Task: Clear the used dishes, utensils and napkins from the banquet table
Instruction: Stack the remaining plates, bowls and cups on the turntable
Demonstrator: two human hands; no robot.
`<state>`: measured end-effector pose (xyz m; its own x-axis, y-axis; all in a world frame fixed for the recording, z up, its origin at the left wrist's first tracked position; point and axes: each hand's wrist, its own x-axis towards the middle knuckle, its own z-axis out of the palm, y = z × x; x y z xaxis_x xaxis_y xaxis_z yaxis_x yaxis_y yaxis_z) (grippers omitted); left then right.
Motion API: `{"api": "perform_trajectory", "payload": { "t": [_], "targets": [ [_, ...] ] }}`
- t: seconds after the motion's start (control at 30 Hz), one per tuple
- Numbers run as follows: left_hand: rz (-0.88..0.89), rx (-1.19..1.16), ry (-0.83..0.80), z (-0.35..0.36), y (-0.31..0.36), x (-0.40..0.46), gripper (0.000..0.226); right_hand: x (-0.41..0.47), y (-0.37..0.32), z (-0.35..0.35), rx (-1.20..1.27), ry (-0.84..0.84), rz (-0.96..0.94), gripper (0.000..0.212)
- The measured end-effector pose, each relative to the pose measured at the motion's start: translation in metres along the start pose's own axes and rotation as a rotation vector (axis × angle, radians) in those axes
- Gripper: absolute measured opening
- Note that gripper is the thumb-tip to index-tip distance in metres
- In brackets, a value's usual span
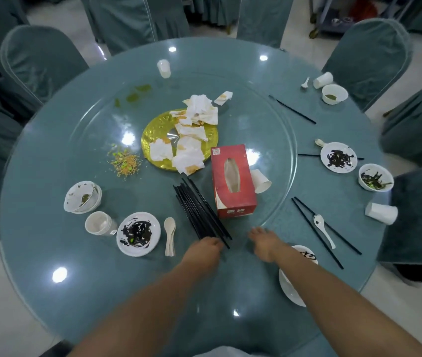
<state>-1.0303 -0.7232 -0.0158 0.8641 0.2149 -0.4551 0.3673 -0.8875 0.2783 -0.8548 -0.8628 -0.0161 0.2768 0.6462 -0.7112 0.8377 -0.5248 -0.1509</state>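
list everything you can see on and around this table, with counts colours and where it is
table: 1, round, teal, glass-topped, with glass turntable
chairs: several, teal covers, around the table
tissue box: 1, red, on turntable, near centre
gold plate: 1, centre of turntable
used napkins: a pile, white, stained, on the gold plate
chopstick bundle: 1, black, left of tissue box
loose chopsticks: four places, black, right side
plates: 4, white, dirty, near and right
bowls: 2 single, 1 stack, white, right and left
cups: 5, white, scattered, three tipped over
spoons: 4 places, white, near plates
food scraps: orange and green, left of turntable
left hand: grip on chopstick bundle's near end
right hand: open, empty
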Motion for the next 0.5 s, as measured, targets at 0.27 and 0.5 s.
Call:
{"api": "perform_trajectory", "payload": {
  "t": [0.27, 0.5],
  "targets": [
    [0.042, 0.099, 0.007, 0.022, 0.018, 0.011, 0.047, 0.007, -0.001, -0.003, 0.221, 0.05, -0.09, 0.046],
    [0.003, 0.133, -0.066, 0.029, 0.023, 0.014, 0.051, 0.015, 0.024, -0.036, 0.586, 0.618, 0.304, 0.018]
  ]
}}
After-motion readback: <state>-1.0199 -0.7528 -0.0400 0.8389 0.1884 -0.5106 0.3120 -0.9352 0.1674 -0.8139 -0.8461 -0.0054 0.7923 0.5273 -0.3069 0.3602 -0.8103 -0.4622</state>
